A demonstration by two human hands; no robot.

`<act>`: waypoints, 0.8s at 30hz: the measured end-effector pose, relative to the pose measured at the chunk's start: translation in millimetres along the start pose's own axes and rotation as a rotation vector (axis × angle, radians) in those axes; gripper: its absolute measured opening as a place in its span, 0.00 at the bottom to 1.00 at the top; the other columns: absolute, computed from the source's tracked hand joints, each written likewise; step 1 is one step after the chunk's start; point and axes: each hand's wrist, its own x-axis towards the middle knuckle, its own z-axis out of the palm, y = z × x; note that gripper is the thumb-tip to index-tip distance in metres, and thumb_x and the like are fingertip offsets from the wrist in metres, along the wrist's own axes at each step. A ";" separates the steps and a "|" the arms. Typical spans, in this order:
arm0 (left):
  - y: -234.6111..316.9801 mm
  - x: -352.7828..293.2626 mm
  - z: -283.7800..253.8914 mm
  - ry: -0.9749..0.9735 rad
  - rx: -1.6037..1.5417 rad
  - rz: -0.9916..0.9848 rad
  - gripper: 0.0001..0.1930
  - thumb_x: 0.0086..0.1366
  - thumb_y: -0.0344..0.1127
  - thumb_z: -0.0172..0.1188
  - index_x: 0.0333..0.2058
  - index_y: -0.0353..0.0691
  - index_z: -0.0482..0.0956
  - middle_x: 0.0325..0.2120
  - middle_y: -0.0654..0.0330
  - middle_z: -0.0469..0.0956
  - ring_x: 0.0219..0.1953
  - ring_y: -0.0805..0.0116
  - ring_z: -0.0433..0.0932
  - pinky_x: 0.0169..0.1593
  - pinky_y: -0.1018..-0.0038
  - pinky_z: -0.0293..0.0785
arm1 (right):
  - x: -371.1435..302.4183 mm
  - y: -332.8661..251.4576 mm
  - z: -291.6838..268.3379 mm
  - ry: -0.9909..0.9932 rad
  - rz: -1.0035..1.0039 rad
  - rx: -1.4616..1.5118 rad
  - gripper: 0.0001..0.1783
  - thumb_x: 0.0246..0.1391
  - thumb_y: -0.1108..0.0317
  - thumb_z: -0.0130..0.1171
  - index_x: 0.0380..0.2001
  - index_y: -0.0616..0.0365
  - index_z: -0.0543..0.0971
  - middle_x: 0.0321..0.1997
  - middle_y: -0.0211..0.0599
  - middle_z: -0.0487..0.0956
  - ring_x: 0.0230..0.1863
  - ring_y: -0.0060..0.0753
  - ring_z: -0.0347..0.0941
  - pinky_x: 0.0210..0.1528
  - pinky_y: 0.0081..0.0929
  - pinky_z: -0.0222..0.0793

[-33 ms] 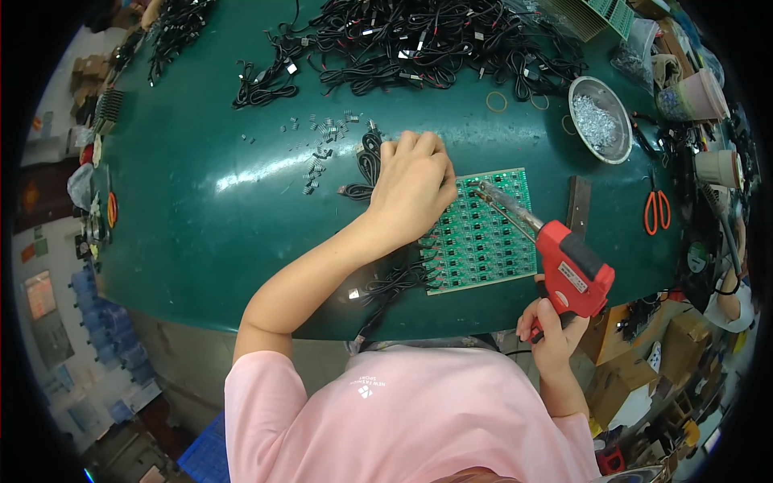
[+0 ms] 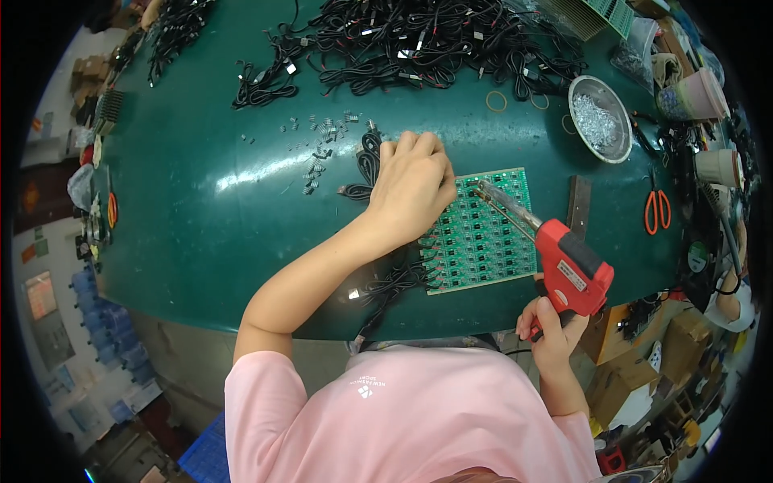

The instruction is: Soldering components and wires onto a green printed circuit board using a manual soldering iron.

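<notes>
A green circuit board panel (image 2: 487,241) with rows of small parts lies on the table in front of me. My left hand (image 2: 415,181) is closed at its upper left corner, fingers curled down over a black cable (image 2: 369,165) whose coil runs under the hand. The fingertips and the cable's end are hidden. In my right hand (image 2: 551,326) is the grip of a red soldering gun (image 2: 572,270). Its tip reaches the panel's upper left part, close to the left fingers. More black cables (image 2: 394,283) run from the panel's left edge.
A large heap of black cables (image 2: 419,44) covers the far side. Small dark parts (image 2: 318,153) lie scattered left of my hand. To the right are a metal bowl (image 2: 622,145) of clear pieces, a dark bar (image 2: 578,205) and orange-handled scissors (image 2: 656,211).
</notes>
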 end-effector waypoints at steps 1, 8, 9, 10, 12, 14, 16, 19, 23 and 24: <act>-0.4 0.2 -0.3 -0.002 0.001 0.000 0.04 0.53 0.29 0.59 0.27 0.36 0.78 0.35 0.60 0.71 0.42 0.60 0.66 0.46 0.67 0.58 | 1.4 0.6 0.4 -0.007 0.015 0.054 0.17 0.57 0.73 0.50 0.48 0.70 0.66 0.16 0.35 0.70 0.12 0.22 0.64 0.16 0.20 0.61; -3.0 3.1 -2.1 -0.058 -0.008 -0.007 0.03 0.53 0.29 0.58 0.27 0.36 0.78 0.35 0.59 0.71 0.41 0.59 0.66 0.46 0.68 0.59 | 7.2 3.6 3.6 -0.035 0.031 0.119 0.08 0.57 0.75 0.54 0.39 0.65 0.70 0.17 0.32 0.72 0.14 0.19 0.66 0.17 0.18 0.60; -3.3 3.5 -2.3 -0.062 -0.013 -0.003 0.03 0.52 0.29 0.58 0.26 0.36 0.78 0.35 0.59 0.71 0.41 0.59 0.66 0.46 0.67 0.59 | 7.5 4.4 3.9 -0.036 0.031 0.118 0.08 0.57 0.75 0.54 0.39 0.65 0.70 0.17 0.32 0.72 0.14 0.19 0.66 0.17 0.18 0.60; -3.9 3.9 -2.6 -0.061 -0.013 -0.003 0.03 0.52 0.29 0.58 0.26 0.36 0.78 0.35 0.59 0.71 0.41 0.59 0.66 0.46 0.67 0.59 | 7.9 6.1 4.0 -0.043 0.017 0.061 0.12 0.57 0.74 0.52 0.43 0.69 0.68 0.15 0.33 0.70 0.13 0.21 0.64 0.16 0.20 0.61; -5.4 4.9 -3.2 -0.097 -0.024 -0.006 0.04 0.52 0.29 0.59 0.26 0.36 0.78 0.35 0.59 0.71 0.41 0.59 0.66 0.46 0.67 0.60 | 8.5 7.2 4.7 -0.050 0.002 0.004 0.16 0.57 0.72 0.51 0.46 0.72 0.66 0.13 0.35 0.68 0.11 0.22 0.63 0.16 0.21 0.62; -7.1 5.9 -5.3 -0.116 -0.034 -0.003 0.04 0.51 0.29 0.59 0.26 0.36 0.78 0.35 0.58 0.71 0.41 0.59 0.66 0.47 0.67 0.60 | 8.8 7.3 5.8 -0.046 -0.009 -0.014 0.15 0.57 0.73 0.50 0.45 0.71 0.66 0.14 0.35 0.68 0.11 0.23 0.63 0.16 0.21 0.62; -8.0 7.3 -6.4 -0.135 -0.045 0.001 0.04 0.51 0.29 0.59 0.26 0.35 0.78 0.35 0.58 0.71 0.41 0.59 0.66 0.47 0.67 0.60 | 8.9 8.1 6.1 -0.041 -0.011 -0.014 0.13 0.57 0.74 0.50 0.43 0.71 0.67 0.14 0.35 0.68 0.11 0.23 0.63 0.16 0.21 0.62; -8.4 8.0 -7.2 -0.147 -0.054 0.010 0.04 0.51 0.29 0.59 0.26 0.35 0.78 0.35 0.58 0.71 0.41 0.59 0.66 0.47 0.68 0.60 | 9.5 8.9 6.3 -0.037 -0.014 -0.013 0.11 0.56 0.74 0.51 0.41 0.69 0.67 0.14 0.35 0.68 0.11 0.23 0.63 0.16 0.21 0.62; -6.5 8.2 -8.6 -0.146 -0.049 0.009 0.04 0.51 0.28 0.59 0.26 0.35 0.78 0.35 0.58 0.72 0.41 0.59 0.66 0.47 0.68 0.60 | 9.4 10.7 5.0 -0.035 -0.007 -0.004 0.09 0.56 0.75 0.51 0.39 0.68 0.67 0.14 0.35 0.68 0.11 0.22 0.63 0.16 0.21 0.62; -5.7 8.4 -8.5 -0.145 -0.043 0.006 0.04 0.51 0.28 0.59 0.26 0.35 0.78 0.35 0.58 0.72 0.41 0.59 0.66 0.47 0.68 0.60 | 9.4 11.2 5.1 -0.035 -0.007 -0.004 0.09 0.56 0.75 0.51 0.39 0.68 0.67 0.14 0.35 0.68 0.11 0.22 0.63 0.16 0.21 0.62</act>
